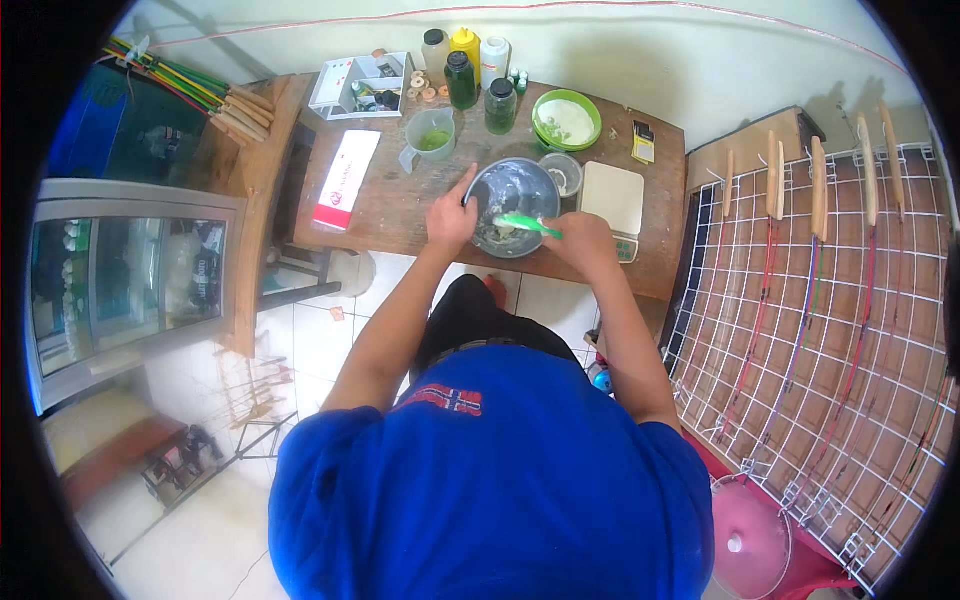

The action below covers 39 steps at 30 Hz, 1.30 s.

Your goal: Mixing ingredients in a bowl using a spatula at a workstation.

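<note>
A grey metal mixing bowl (545, 190) stands at the table's front edge. Whitish paste or powder is smeared on its inner wall, and a small mass lies low in it. My left hand (452, 215) is closed on the bowl's left rim, thumb pointing up. In my right hand (580, 242) is a green spatula (528, 222), its head down inside the bowl. Just behind the bowl's right side sits a small clear container (562, 176). Next to it lies a kitchen scale (612, 200) with a pale platform.
Behind the bowl stand a measuring jug (432, 138) with green contents, dark green jars (500, 105), a yellow squeeze bottle (466, 55) and a green bowl (597, 138) of white powder. A white-and-red paper (347, 180) lies left. A wire rack (800, 330) rises at right.
</note>
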Each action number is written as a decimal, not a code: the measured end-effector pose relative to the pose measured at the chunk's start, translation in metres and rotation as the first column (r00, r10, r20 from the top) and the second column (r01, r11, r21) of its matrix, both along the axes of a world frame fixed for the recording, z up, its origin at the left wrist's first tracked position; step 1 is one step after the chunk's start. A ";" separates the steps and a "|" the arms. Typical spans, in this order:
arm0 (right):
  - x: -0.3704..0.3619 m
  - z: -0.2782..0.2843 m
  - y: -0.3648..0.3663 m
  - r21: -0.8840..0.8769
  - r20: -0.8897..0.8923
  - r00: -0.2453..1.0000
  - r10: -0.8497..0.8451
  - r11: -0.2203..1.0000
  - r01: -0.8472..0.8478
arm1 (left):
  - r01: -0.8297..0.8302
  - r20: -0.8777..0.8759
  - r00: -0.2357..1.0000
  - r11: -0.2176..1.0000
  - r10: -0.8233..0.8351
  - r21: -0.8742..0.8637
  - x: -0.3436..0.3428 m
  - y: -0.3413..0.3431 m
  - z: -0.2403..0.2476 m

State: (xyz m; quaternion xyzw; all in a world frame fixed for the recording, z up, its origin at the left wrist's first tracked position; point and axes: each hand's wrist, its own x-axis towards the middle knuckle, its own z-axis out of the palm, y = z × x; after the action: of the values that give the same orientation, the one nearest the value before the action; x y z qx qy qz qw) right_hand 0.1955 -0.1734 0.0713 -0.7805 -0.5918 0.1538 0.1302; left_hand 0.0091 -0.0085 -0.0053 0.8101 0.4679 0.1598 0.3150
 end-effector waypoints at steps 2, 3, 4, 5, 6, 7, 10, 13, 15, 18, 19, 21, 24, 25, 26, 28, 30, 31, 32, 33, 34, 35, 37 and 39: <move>0.000 -0.001 0.002 -0.119 0.033 0.999 0.026 0.993 -0.022 | 0.020 0.014 1.000 1.000 -0.020 0.024 -0.001 -0.001 0.000; 0.000 -0.005 0.004 -0.117 0.020 0.999 0.039 0.992 -0.037 | 0.042 0.027 0.999 0.998 -0.043 0.050 -0.002 -0.002 0.000; 0.001 -0.007 0.006 -0.114 0.008 0.999 0.052 0.992 -0.050 | 0.039 0.027 0.999 0.998 -0.041 0.050 -0.002 -0.003 0.001; -0.001 -0.010 0.009 -0.114 0.007 0.999 0.054 0.992 -0.053 | 0.062 0.019 0.998 0.996 -0.064 0.057 -0.003 -0.004 0.002; -0.004 -0.014 0.013 -0.172 0.028 0.993 0.119 0.979 -0.112 | 0.086 0.010 0.996 0.994 -0.087 0.064 -0.003 -0.005 0.003; -0.009 -0.018 0.019 -0.230 0.045 0.982 0.185 0.958 -0.170 | 0.082 0.008 0.997 0.994 -0.083 0.066 -0.004 -0.005 0.001; -0.022 -0.056 0.029 -0.066 0.148 0.950 0.275 0.961 -0.268 | 0.120 0.045 0.991 0.985 -0.126 0.120 -0.003 -0.009 -0.001; -0.017 -0.048 0.034 -0.022 0.152 0.967 0.206 0.979 -0.205 | 0.143 -0.023 0.990 0.987 -0.142 0.078 -0.005 -0.011 0.006; -0.023 -0.023 0.035 -0.027 0.116 0.972 0.202 0.979 -0.200 | 0.107 0.028 0.994 0.989 -0.110 0.105 -0.006 -0.009 0.004; -0.030 -0.048 0.035 -0.071 0.138 0.973 0.187 0.981 -0.179 | 0.117 0.087 0.988 0.987 -0.127 0.108 -0.001 -0.006 0.000; -0.035 -0.052 0.038 -0.106 0.189 0.961 0.203 0.977 -0.186 | 0.118 0.089 0.988 0.987 -0.128 0.109 0.000 -0.005 0.000; -0.029 -0.056 0.040 -0.084 0.165 0.978 0.131 0.989 -0.118 | 0.123 0.079 0.988 0.988 -0.130 0.095 -0.001 -0.005 0.001; -0.026 -0.030 0.039 -0.079 0.094 0.994 0.056 0.996 -0.048 | 0.083 0.056 0.995 0.996 -0.084 0.021 -0.004 -0.004 0.009; -0.026 -0.024 0.036 -0.094 0.052 0.998 0.036 0.995 -0.031 | 0.086 0.057 0.995 0.996 -0.087 0.020 -0.003 -0.004 0.011; -0.029 -0.026 0.034 -0.095 0.053 0.998 0.034 0.995 -0.029 | 0.090 0.038 0.995 0.996 -0.091 0.025 -0.001 -0.005 0.014; -0.035 -0.033 0.034 -0.137 0.078 0.993 0.094 0.987 -0.082 | 0.097 0.019 0.995 0.995 -0.098 0.030 0.000 -0.005 0.012; -0.032 -0.060 0.041 -0.107 0.136 0.987 0.087 0.992 -0.073 | 0.085 0.037 0.996 0.996 -0.086 0.029 0.003 -0.003 0.005; -0.036 -0.057 0.046 -0.076 0.188 0.977 0.096 0.994 -0.083 | 0.083 0.035 0.996 0.996 -0.084 0.028 0.001 -0.001 0.005; -0.033 -0.051 0.045 -0.076 0.186 0.978 0.098 0.993 -0.085 | 0.066 0.044 0.997 0.998 -0.066 0.020 0.000 0.001 0.005; -0.026 -0.045 0.042 -0.050 0.161 0.983 0.086 0.996 -0.079 | 0.049 0.052 0.997 0.999 -0.049 0.011 -0.002 0.002 0.004; -0.024 -0.030 0.043 -0.022 0.137 0.988 0.076 0.997 -0.074 | 0.045 0.049 0.998 0.999 -0.045 0.011 -0.003 0.004 0.004; -0.025 -0.023 0.044 -0.024 0.135 0.988 0.075 0.997 -0.073 | 0.056 0.039 0.998 0.998 -0.057 0.032 -0.003 0.003 0.002; -0.028 -0.015 0.041 -0.199 0.182 0.963 0.198 0.967 -0.161 | 0.074 0.029 0.997 0.996 -0.075 0.047 -0.001 0.001 0.006; -0.027 -0.049 0.043 -0.108 0.238 0.953 0.189 0.980 -0.168 | 0.124 -0.028 0.992 0.992 -0.124 0.025 0.007 0.000 0.020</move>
State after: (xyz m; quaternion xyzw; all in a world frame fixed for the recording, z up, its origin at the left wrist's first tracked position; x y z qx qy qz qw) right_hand 0.1690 -0.1301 0.0224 -0.7417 -0.6643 0.0918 0.0071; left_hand 0.0161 -0.0086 0.0145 0.8438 0.4186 0.1356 0.3074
